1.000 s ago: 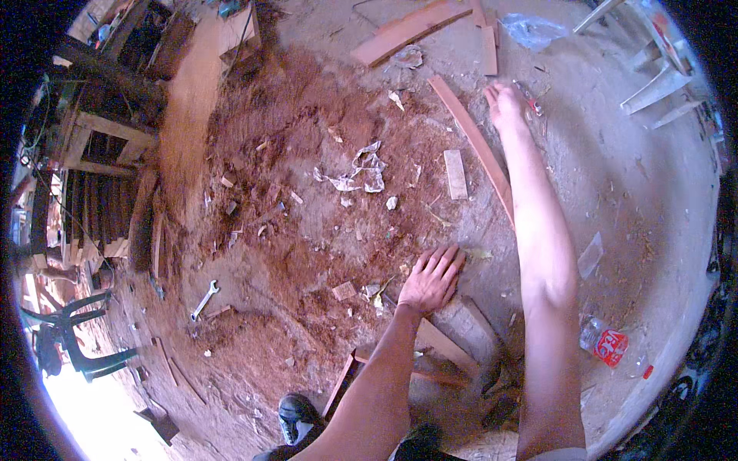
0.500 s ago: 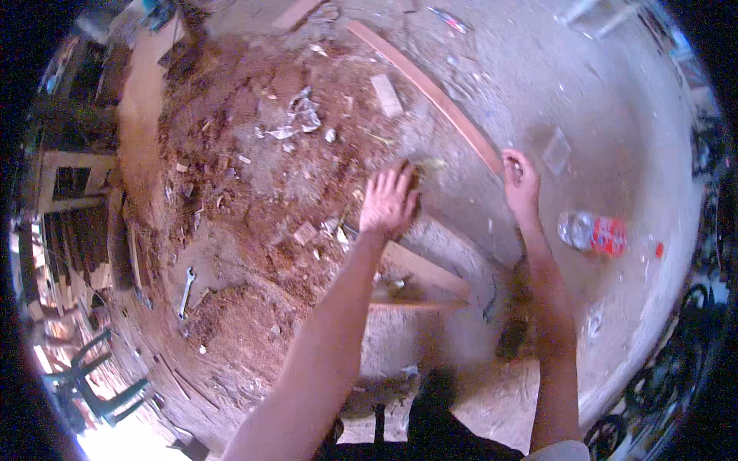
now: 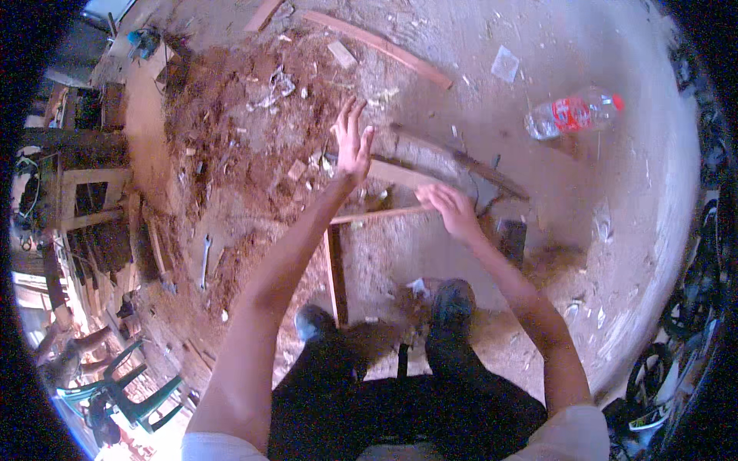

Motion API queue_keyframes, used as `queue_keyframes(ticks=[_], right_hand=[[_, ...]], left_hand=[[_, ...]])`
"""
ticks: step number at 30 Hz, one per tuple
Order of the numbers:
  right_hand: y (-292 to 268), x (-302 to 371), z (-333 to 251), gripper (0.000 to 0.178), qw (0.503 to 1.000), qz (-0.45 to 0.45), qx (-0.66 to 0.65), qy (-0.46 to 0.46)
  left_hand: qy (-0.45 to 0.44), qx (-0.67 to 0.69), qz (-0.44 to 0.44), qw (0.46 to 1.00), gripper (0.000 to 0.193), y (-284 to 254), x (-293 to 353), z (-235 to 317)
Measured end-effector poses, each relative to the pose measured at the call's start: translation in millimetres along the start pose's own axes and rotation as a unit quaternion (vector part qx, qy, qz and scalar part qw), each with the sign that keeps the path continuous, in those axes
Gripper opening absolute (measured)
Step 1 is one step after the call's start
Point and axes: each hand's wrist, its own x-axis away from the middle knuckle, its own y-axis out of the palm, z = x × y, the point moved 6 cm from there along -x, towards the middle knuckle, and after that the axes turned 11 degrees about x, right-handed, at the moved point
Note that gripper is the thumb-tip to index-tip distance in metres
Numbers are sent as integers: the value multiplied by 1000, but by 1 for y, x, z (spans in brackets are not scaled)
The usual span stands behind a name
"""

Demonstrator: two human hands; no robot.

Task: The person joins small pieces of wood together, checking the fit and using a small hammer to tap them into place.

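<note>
My left hand [image 3: 354, 150] is raised above the dirt floor with its fingers spread and nothing in it. My right hand [image 3: 452, 211] is lower and to the right, palm down, its fingers stretched leftward and slightly bent. Its fingertips overlap the right end of a pale wooden board [image 3: 396, 172] and a thin wooden strip [image 3: 380, 215]; whether they touch either is unclear. A narrow upright-looking plank [image 3: 335, 273] runs from the strip toward my left foot. Behind my right hand a longer, darker wooden piece [image 3: 484, 170] slants down to the right.
Reddish sawdust [image 3: 231, 154] covers the left floor, with a wrench [image 3: 206, 261] on it. A long wooden strip [image 3: 377, 42] and a small wood block [image 3: 341, 54] lie farther off. On the right is a plastic bottle [image 3: 573, 114]. A green chair [image 3: 134, 388] stands lower left; bicycles [image 3: 653, 376] line the right edge.
My right hand has left the end of the long strip and come leftward to the nearer wooden pieces. My left hand has lifted, fingers spread. The view has shifted, showing both feet.
</note>
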Motion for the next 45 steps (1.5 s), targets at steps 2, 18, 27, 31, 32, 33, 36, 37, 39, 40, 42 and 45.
queue_keyframes(ticks=[2, 18, 27, 31, 32, 33, 36, 37, 39, 40, 42, 45], right_hand=[[34, -11, -31, 44, 989, -12, -147, -24], [138, 73, -16, 29, 910, -127, 370, -134], [-10, 30, -16, 30, 813, 108, 546, -170], [32, 10, -36, 29, 791, 17, 573, -215], [38, 11, -35, 30, 777, 30, 582, -238], [48, 13, -32, 30, 763, 42, 590, -260], [74, 8, -28, 27, 760, 41, 586, -278], [79, 3, -25, 25, 765, 35, 581, -276], [86, -10, -23, 22, 767, 16, 580, -274], [89, -15, -19, 20, 769, 6, 579, -271], [97, -14, -34, 18, 806, -9, 550, -219], [85, -3, -50, 18, 884, -13, 449, -134]], left_hand=[[-43, 81, 10, 996, 56, -2, 18, 17], [-267, 164, -19, 949, 37, -115, 57, -8], [-276, -87, -159, 944, 43, -128, 177, -12], [-219, -13, -70, 973, 53, -142, 206, -13], [-248, -50, -110, 961, 54, -135, 209, -14], [-276, -87, -150, 945, 55, -130, 210, -15], [-275, -70, -163, 945, 57, -120, 219, -23], [-268, -66, -172, 946, 54, -118, 220, -26], [-263, -80, -183, 944, 48, -116, 221, -32], [-266, -97, -186, 941, 45, -115, 221, -35], [-272, -98, -183, 940, 41, -121, 222, -32], [-261, -26, -163, 951, 43, -123, 207, -3]])
